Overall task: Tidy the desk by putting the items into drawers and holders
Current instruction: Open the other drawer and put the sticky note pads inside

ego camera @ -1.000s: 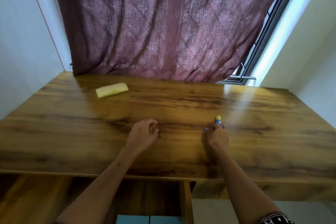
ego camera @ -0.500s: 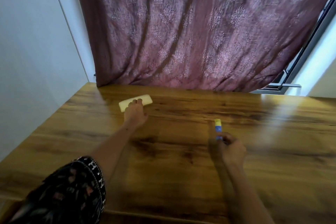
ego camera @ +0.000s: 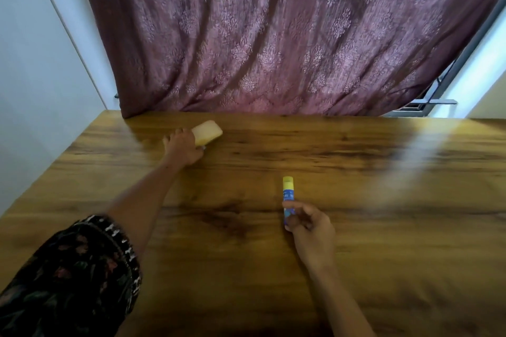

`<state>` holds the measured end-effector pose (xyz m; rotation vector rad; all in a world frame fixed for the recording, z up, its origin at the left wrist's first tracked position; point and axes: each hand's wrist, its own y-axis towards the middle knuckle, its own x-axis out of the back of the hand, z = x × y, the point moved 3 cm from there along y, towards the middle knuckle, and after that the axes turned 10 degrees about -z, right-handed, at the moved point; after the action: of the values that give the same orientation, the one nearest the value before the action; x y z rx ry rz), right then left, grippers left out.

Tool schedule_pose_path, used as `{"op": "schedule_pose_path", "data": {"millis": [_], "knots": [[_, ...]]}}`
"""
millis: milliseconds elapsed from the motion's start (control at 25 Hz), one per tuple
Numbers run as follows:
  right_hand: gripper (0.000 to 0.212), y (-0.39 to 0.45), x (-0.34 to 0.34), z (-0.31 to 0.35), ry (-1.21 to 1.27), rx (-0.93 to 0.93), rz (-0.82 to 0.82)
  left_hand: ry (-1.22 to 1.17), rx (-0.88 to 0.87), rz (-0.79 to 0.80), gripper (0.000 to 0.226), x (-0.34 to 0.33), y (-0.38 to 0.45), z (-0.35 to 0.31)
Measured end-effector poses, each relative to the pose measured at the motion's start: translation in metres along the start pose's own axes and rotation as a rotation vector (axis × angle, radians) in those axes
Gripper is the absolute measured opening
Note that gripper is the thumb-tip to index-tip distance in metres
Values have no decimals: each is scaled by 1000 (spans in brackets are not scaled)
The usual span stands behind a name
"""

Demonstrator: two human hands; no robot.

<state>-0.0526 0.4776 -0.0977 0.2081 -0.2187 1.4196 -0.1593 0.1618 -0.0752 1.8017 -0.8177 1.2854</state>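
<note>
A wooden desk [ego camera: 356, 227] runs under a maroon patterned curtain [ego camera: 273, 35], w/ a white wall [ego camera: 41, 49] at left and a window frame [ego camera: 427, 102] showing at the far right. We see a person's left hand [ego camera: 184, 148] stretched to the far-left part of the desk, fingers curled over the near end of a pale yellow block [ego camera: 208, 132] that looks slightly tilted; whether it's fully off the wood we cannot tell. The arm wears a dark patterned sleeve [ego camera: 71, 276]. Nearer us, approx. mid-desk, the right hand [ego camera: 310, 230] pinches the lower end of a blue glue stick [ego camera: 288, 197] betw. thumb and fingertips, its yellow cap pointing away toward the curtain. The 2 items sit well apart.
</note>
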Motion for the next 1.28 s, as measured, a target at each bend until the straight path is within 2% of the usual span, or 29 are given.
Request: {"op": "schedule_pose_path", "data": {"millis": [120,200,320,400,480,640,760,880,1040,1160,1280], "knots": [[38,-11,13,-3,118,-57,-35,-368,66,-130,68,28,-49,-7],[37,-26,23,3,183,-89,-14,-557,154,-138,68,46,-106,-17],[41,-49,39,16,178,-152,57,-766,370,8,71,67,-206,-36],[46,-64,54,20,121,-162,92,-826,419,96,67,76,-267,-49],[44,-82,74,22,57,-178,152,-860,415,194,55,86,-322,-59],[27,-126,120,9,-54,-234,404,-1009,484,485,26,90,-416,-70],[26,-155,146,-12,-335,-244,567,-897,499,637,21,69,-458,-69],[27,-172,152,-35,-432,-270,624,-860,502,704,19,43,-474,-66],[18,-166,134,-55,-696,-100,511,-889,544,592,45,10,-461,-68],[22,-153,114,-65,-838,-3,391,-845,612,507,47,-9,-442,-79],[30,-141,102,-79,-891,-12,313,-797,670,519,47,-31,-427,-89]]}}
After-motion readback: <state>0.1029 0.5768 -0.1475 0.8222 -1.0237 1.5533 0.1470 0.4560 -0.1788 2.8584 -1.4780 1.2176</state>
